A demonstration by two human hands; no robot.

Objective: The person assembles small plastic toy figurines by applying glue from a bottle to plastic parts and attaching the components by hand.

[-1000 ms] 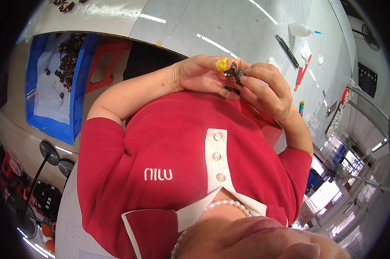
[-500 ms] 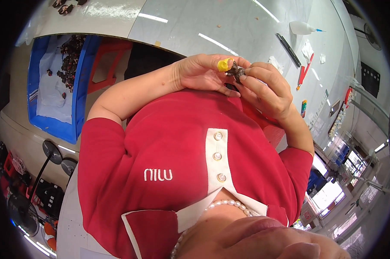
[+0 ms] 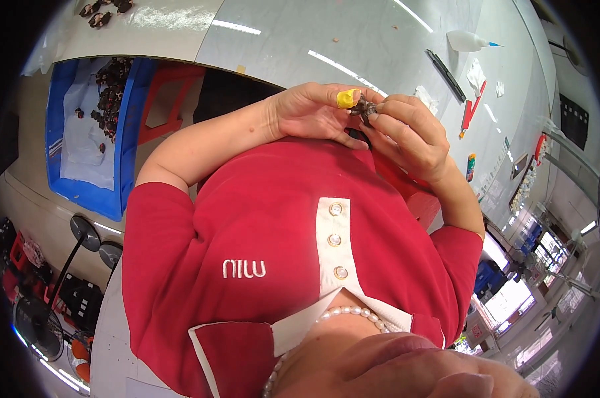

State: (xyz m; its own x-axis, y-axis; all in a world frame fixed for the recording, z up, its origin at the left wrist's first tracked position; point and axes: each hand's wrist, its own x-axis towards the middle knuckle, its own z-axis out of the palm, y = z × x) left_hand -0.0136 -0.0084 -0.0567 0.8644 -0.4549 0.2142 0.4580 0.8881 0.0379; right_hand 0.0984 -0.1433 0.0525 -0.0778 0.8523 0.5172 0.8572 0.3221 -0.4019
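Head cam: L hand (image 3: 313, 113) & R hand (image 3: 416, 136) are together, fingertips of both pinched on a small dark brown piece (image 3: 364, 110), so it's right btwn them, in front of the red shirt (image 3: 266, 212), just by the worktop (image 3: 280, 40) edge. For this step imo: use the L hand as the steady side, do the fine fiddling w/ the R fingertips, light pressure only, bc smth that small prob slips or chips if squeezed. Yellow finger cover (image 3: 346, 99) (on L thumb afaict) should help w/ grip. Also angle the R fingers so you can actually see it. Looks-wise: lumpy, kinda shiny, nearly black in spots, w/ what looks like a tiny pale bit near the L thumb. Fingers hide the rest, can't tell full shape.
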